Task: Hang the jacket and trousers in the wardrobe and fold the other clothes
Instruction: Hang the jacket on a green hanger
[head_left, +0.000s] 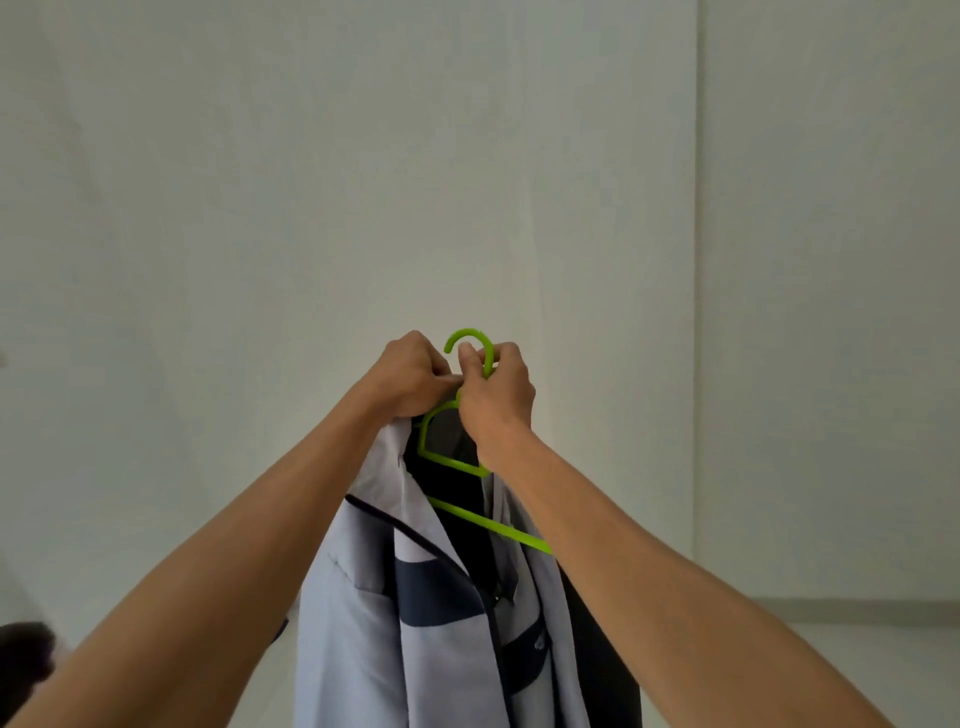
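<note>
Held up at arm's length, the grey-and-navy jacket (415, 597) droops off the green hanger (483, 525), its right shoulder bare. At twelve o'clock, the left hand (410, 379) pinches the collar and the right hand (496, 400) grips the hook's neck. Loosen either and I'd expect the jacket to slide off. Beyond, plain wall (260, 182); no wardrobe visible.

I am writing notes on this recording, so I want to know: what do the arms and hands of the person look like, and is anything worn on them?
Both forearms are bare up to the lower edge of the picture; no sleeve shows. The left hand and the right hand wear no glove. I see no ring, watch or bracelet on the parts that show.
</note>
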